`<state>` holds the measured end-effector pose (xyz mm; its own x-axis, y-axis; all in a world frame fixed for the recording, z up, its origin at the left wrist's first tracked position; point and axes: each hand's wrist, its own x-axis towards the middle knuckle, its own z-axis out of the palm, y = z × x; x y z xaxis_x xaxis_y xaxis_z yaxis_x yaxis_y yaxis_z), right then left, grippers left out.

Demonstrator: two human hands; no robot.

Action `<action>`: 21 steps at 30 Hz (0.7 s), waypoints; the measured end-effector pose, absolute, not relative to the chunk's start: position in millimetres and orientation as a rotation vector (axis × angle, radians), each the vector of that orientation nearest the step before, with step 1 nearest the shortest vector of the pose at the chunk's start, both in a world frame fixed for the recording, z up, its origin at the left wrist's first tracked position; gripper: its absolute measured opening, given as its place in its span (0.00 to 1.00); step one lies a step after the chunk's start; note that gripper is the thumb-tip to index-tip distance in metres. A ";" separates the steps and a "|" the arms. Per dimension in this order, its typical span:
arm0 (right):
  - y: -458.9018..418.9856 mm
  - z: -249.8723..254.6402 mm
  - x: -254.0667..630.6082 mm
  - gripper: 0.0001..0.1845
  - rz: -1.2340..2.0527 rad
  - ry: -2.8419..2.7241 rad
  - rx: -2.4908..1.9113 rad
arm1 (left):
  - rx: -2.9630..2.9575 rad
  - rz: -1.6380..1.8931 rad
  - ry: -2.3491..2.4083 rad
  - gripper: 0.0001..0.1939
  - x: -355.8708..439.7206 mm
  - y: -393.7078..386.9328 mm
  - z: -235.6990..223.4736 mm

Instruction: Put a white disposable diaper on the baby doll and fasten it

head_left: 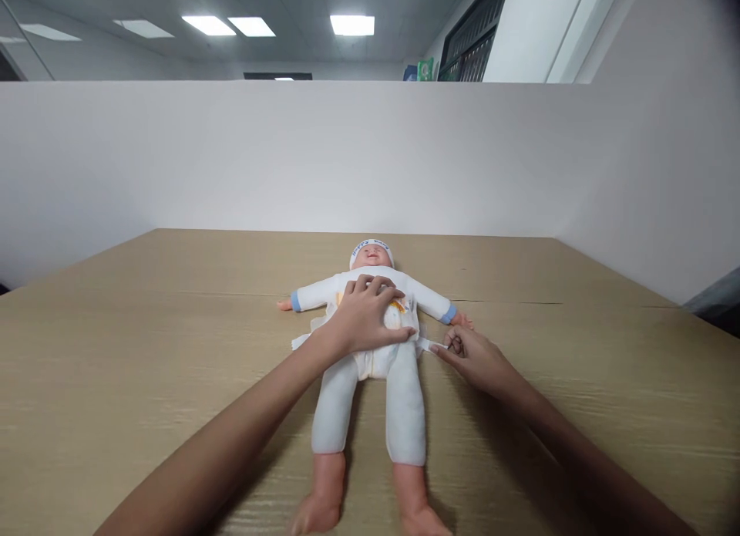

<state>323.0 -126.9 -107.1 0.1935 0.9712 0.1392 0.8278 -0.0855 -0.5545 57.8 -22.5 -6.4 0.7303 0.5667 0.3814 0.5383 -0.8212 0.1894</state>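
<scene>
A baby doll (406, 412) in a white outfit with blue cuffs and a lettered headband lies on its back, feet toward me. Around its hips is a white diaper (375, 364), its front panel over the belly. Spread across the doll's belly, my left hand (370, 316) presses the front flat with fingers apart. On the doll's right-hand side in view, my right hand (471, 357) pinches the end of the diaper's white side tab (426, 343), which is stretched outward. The opposite side tab (299, 341) sticks out loose on the left, partly behind my left forearm.
The doll lies on a wood-grain table (173, 382). A low white partition (289, 158) rises behind the table's far edge, and another white wall (653, 173) stands on the right. Past the partition are ceiling lights and a green package (425, 69).
</scene>
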 end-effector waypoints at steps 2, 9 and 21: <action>-126.4 -106.2 322.4 0.22 0.361 -1.662 -1.965 | 2.866 0.657 0.920 0.35 57.9 -23.2 -6.2; -128.2 -96.0 325.0 0.28 0.524 -1.702 -1.910 | 2.851 0.605 0.941 0.36 59.4 -24.1 -1.7; -69.0 -4.3 287.0 0.25 0.684 -1.713 -1.635 | 2.792 0.672 0.881 0.40 56.9 -21.9 -4.8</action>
<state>287.0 -69.0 -4.3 0.0037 0.9941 0.1081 0.6465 0.0801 -0.7587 56.9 -21.9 -4.8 0.7293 0.5733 0.3734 0.5117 -0.8193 0.2585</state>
